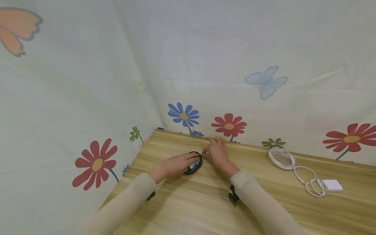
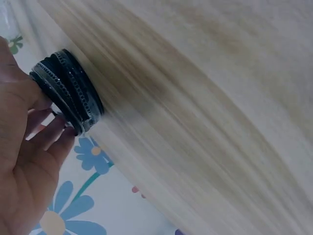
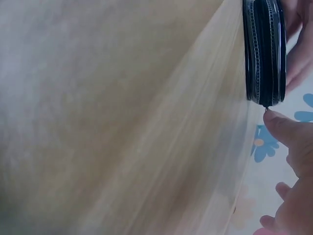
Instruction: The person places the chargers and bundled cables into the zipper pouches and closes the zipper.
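Note:
A small rounded zip case [image 1: 194,165] with a black rim and a greyish, shiny top lies on the wooden table. My left hand [image 1: 176,164] grips it from the left, fingers over its top. In the left wrist view the case [image 2: 73,93] shows its zipper teeth running along the side, with the fingers curled at its edge. My right hand [image 1: 216,153] is at the case's right end. There its thumb and forefinger pinch the small zipper pull [image 3: 266,108], as seen in the right wrist view. The contents of the case are hidden.
Farther right on the table lie a coiled clear-white cable [image 1: 282,159], a thinner white cord [image 1: 305,169] and a white plug adapter [image 1: 332,185]. A flower-patterned cloth wall [image 1: 205,65] rises behind the table's back edge and along its left side.

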A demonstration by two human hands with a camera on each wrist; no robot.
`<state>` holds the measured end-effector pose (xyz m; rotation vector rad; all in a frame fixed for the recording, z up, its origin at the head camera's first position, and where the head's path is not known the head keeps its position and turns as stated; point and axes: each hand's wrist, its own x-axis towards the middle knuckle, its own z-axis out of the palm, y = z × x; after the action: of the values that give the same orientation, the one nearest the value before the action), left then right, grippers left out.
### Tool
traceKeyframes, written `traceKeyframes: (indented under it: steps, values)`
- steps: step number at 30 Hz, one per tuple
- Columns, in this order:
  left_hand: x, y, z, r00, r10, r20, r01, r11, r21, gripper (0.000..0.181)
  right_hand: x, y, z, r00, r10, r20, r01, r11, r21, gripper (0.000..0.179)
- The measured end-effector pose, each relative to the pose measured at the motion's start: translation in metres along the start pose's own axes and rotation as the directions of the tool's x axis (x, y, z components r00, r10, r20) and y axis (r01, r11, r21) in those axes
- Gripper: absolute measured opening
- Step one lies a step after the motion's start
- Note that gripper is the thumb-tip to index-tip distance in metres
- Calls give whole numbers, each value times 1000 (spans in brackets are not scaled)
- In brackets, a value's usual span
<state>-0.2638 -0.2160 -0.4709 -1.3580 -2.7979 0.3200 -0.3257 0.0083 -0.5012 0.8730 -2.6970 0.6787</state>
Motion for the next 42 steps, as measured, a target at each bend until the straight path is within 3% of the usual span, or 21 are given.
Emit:
traceKeyframes:
  steps: [2, 5, 9, 11, 16, 20, 27, 35, 40, 42]
  values:
    - [0, 0, -1, 999, -14, 31, 14, 1000, 21, 54, -1, 2, -1, 1000, -11, 8, 11, 1000, -5, 4]
    - [1, 2, 0, 996, -52, 70, 53, 998, -14, 57, -4, 5, -3, 999, -37, 16, 37, 999, 8, 4]
    - [5, 4, 3, 990, -122, 72, 129, 987, -97, 55, -7, 8, -4, 997, -75, 20, 74, 997, 33, 4]
    - [8, 6, 4, 987, -144, 68, 150, 984, -92, 55, -9, 8, -5, 997, -81, 21, 80, 996, 36, 4]
    - [15, 11, 2, 985, -161, 70, 163, 986, -35, 56, -13, 2, -7, 999, -33, 15, 33, 999, 38, 5]
    - [15, 16, 0, 983, -173, 63, 176, 984, -39, 56, -18, -6, -7, 1000, 2, 27, -4, 997, 81, 6]
    - [13, 18, 4, 982, -186, 11, 186, 982, -13, 56, -26, -15, -7, 999, -5, 48, -2, 988, 156, 11]
    - [2, 13, 3, 988, -144, -62, 143, 990, -10, 52, -23, -12, -3, 999, 42, 14, -43, 994, 103, 8]
    - [-4, 10, -2, 993, -25, -112, 24, 1000, -11, 45, -14, -10, -1, 994, 104, 9, -105, 994, 41, 9]
    - [-5, 8, -4, 997, 27, -78, -28, 999, -15, 45, -10, -11, 0, 995, 100, 21, -100, 995, 19, 9]
